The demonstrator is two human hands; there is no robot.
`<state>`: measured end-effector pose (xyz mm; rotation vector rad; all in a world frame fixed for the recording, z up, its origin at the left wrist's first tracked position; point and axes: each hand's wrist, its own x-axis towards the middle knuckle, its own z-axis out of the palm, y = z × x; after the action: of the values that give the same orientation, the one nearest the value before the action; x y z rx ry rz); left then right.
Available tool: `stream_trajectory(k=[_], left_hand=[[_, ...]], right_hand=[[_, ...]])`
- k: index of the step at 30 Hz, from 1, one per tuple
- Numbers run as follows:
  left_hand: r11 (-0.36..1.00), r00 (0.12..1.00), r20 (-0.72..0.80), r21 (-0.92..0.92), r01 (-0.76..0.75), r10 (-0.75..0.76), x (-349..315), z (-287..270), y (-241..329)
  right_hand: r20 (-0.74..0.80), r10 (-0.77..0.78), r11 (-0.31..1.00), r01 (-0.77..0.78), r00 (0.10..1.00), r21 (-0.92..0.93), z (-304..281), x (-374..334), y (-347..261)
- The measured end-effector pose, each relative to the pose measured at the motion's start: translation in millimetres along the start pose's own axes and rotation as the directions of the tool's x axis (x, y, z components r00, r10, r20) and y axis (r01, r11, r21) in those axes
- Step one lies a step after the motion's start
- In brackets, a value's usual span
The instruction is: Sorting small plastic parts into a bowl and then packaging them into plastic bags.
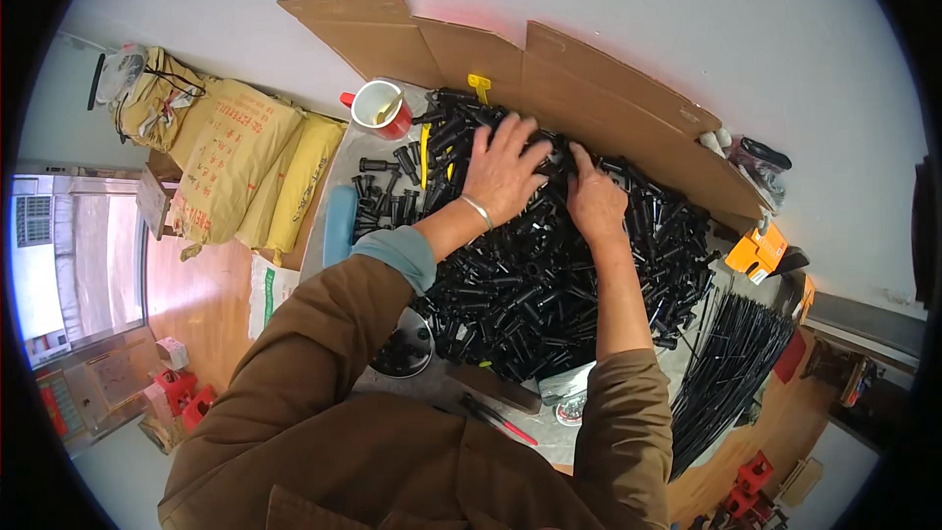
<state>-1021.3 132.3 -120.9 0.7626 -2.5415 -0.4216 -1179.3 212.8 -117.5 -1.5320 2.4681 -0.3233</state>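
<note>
Left hand [504, 177] slightly blurred, bowl [429, 355] partly behind left sleeve [319, 329], jacket [412, 461] cut off below

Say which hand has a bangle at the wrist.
The left hand, fingers spread over the black parts: a silver bangle circles its wrist. The right hand, above the same heap, has a bare wrist.

Left hand [504, 175], fingers spread, and right hand [597, 201] over a heap of black parts [520, 290], brown cardboard [608, 88] behind

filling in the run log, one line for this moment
left hand: spread over black parts | right hand: index extended, near cardboard | red mug: left of parts | cardboard: behind parts
</note>
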Motion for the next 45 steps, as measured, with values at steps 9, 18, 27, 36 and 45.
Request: stream_trajectory(k=[9,18,27,36,45], left_hand=[[0.999,0.973,0.226,-0.033,-0.042,0.048,-50.3,13.5,18.2],[1.000,1.000,0.029,-0.021,0.004,-0.003,-40.6,-22.8,4.1],[0.996,0.967,0.241,-0.006,0.091,-0.087,-64.9,-17.2,-6.8],[0.941,0.942,0.096,0.148,0.305,-0.321,-53.5,-20.9,-51.3],[0.983,0.977,0.120,0.071,0.168,-0.175,-52.9,-21.8,-31.8]], right_hand=[[-0.076,-0.080,0.994,0.085,0.994,0.071,-14.0,-9.3,-6.9],[0.186,-0.093,0.988,0.114,0.978,-0.108,19.3,19.9,-4.0],[-0.005,0.106,0.994,-0.106,0.994,0.016,-13.2,-5.6,2.7],[-0.051,0.310,0.947,-0.313,0.949,-0.071,-22.6,-19.5,64.4],[-0.019,0.216,0.976,-0.216,0.976,0.019,-9.7,-27.2,30.8]])
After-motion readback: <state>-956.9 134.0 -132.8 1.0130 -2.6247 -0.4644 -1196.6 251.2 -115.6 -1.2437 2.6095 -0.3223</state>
